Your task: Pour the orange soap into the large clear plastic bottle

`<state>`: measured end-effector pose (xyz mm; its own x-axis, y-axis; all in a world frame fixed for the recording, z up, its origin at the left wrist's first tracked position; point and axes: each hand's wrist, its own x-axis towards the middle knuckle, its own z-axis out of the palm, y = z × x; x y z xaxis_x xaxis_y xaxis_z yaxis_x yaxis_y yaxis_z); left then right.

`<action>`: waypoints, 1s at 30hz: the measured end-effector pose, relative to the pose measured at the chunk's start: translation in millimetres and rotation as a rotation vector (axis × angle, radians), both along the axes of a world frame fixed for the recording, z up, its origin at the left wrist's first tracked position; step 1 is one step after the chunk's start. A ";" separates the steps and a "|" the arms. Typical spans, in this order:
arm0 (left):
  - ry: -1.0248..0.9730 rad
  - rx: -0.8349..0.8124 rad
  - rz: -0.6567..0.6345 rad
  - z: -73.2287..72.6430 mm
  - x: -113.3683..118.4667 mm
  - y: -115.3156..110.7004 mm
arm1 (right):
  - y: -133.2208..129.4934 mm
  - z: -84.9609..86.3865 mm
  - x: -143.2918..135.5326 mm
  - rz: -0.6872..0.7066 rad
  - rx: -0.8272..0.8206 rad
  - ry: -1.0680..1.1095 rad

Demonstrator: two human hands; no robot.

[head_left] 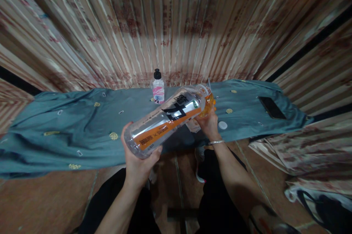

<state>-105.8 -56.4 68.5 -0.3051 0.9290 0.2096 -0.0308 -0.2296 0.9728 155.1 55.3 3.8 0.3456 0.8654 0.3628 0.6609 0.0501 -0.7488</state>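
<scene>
Curtains (170,25) close off the back, pleated, beige with reddish print; brown tile floor (68,197) below; long table (82,124) runs across under a blue-green cloth with small yellow and white motifs, creased more toward the left end.

Left to right from where I stand: left hand (140,164) comes up from below, half curled, wrapped round the base end of a large bottle; thumb lies on the near side, fingers go round the far side; grip looks closed on it. Small bottle (158,92) stands upright behind, near the back edge of the table; clear, black cap, pink label. Large bottle (166,125) is held up over the middle of the table; clear plastic, orange band, big black characters; it lies tilted, base low at the left, neck up to the right, neck end at the cup; whether anything is flowing, cannot tell. Pale item (194,127) sits below the neck, mostly covered; cannot tell what it is.

Cup (208,105) next, clear, amber showing through, thin stick (209,83) poking up at its rim; right hand (209,124) is closed round it, some fingers hidden; bracelet (216,142) on that wrist; white disc (222,125) flat on the cloth just beside; dark phone (271,108) well apart, lying flat near the right end.
</scene>
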 end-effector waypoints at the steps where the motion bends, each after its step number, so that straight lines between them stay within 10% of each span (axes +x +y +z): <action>1: 0.001 -0.008 -0.017 0.6 -0.2 0.0 | -0.3 0.9 -0.3 0.003 0.003 0.007; 30: -0.040 -0.012 -0.055 -9.1 -4.1 -1.7 | 3.1 -2.4 -0.2 -0.013 0.059 -0.002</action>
<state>-109.9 -58.1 59.4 -0.2618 0.9469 0.1867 -0.0823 -0.2147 0.9732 154.9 58.4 1.4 0.3562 0.8378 0.4137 0.6632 0.0852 -0.7435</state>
